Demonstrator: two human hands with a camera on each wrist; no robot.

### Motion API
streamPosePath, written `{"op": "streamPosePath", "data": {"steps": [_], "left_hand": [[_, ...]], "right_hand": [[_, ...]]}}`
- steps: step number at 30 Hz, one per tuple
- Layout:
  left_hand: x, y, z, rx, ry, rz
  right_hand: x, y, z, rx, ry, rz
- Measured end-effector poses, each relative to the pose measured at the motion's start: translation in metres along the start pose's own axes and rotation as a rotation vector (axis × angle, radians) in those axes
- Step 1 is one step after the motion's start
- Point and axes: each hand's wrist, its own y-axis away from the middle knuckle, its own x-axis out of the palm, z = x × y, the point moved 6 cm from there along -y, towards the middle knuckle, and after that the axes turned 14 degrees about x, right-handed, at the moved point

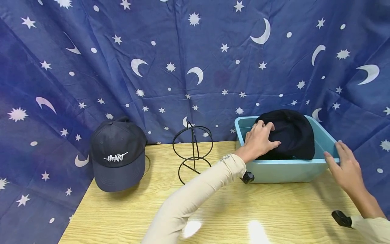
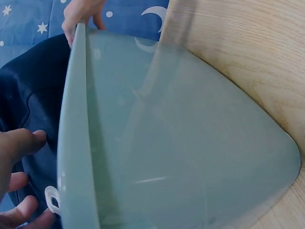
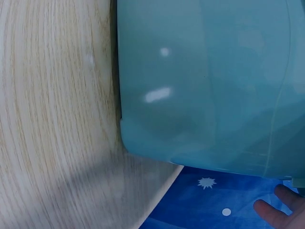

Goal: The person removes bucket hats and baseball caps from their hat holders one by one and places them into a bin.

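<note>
A black cloth cap point(image 1: 292, 135) lies in a light blue-green plastic bin point(image 1: 283, 171), its crown rising above the rim. My left hand point(image 1: 259, 140) is over the cap's left side with fingers spread and slightly bent. In the left wrist view, its thumb point(image 2: 35, 138) is against the dark cloth; a small white ring-shaped mark point(image 2: 52, 199) shows by the other fingertips. At the bin's front right corner is my right hand point(image 1: 347, 167), thumb and fingers spread apart at the rim. Most of that hand is outside the right wrist view.
On the left, a navy cap point(image 1: 117, 152) with white lettering sits raised on a stand, mostly hidden. A black wire stand point(image 1: 194, 158) bears nothing, between that cap and the bin. A blue star-and-moon cloth point(image 1: 182, 67) hangs behind the wooden table point(image 1: 122, 217).
</note>
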Motion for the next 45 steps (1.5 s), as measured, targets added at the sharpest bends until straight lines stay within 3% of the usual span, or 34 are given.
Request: {"op": "streamPosePath", "data": {"steps": [3, 10, 15, 27, 40, 45], "left_hand": [[0.004, -0.002, 0.002, -0.004, 0.024, 0.007], [0.010, -0.002, 0.006, 0.011, 0.042, 0.088], [0.005, 0.000, 0.007, 0.036, 0.037, 0.100], [-0.038, 0.022, 0.002, 0.151, 0.117, 0.012], [-0.091, 0.057, -0.005, 0.262, 0.169, -0.110], [-0.117, 0.068, -0.007, 0.306, 0.142, -0.162]], "right_hand": [[0.000, 0.001, 0.000, 0.000, -0.001, -0.003], [0.002, 0.000, 0.003, -0.011, -0.011, 0.000], [0.002, 0.000, -0.001, 0.000, -0.008, -0.001], [0.002, 0.003, 0.003, 0.002, 0.017, -0.009], [0.001, 0.007, 0.002, -0.012, 0.026, -0.018], [0.003, 0.004, 0.005, -0.008, 0.039, -0.025]]}}
